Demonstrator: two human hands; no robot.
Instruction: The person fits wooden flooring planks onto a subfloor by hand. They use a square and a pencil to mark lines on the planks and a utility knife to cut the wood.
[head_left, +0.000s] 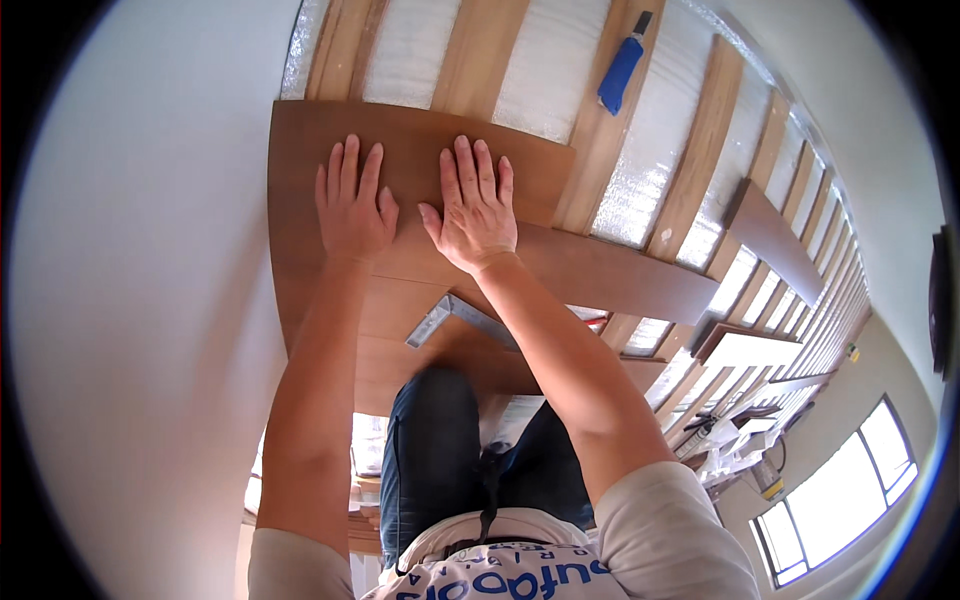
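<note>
Plank [418, 150], its left end beside the wall [150, 300], lay under the left hand [358, 215] and right hand [480, 220].
Its long axis ran left to right, directly beneath the fingers, neither hand clearly nearer. Counted: one plank under the fingertips; two hands, flat, fingers slightly apart, gripping nothing; one square [450, 303], near side; one blue tool [621, 75], beyond.

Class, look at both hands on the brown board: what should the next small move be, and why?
Probably a gentle, even push on the uppermost brown board: the left hand and right hand reach flat onto it, side by side, without tools. The metal square and blue tool lie clear of both hands.
</note>
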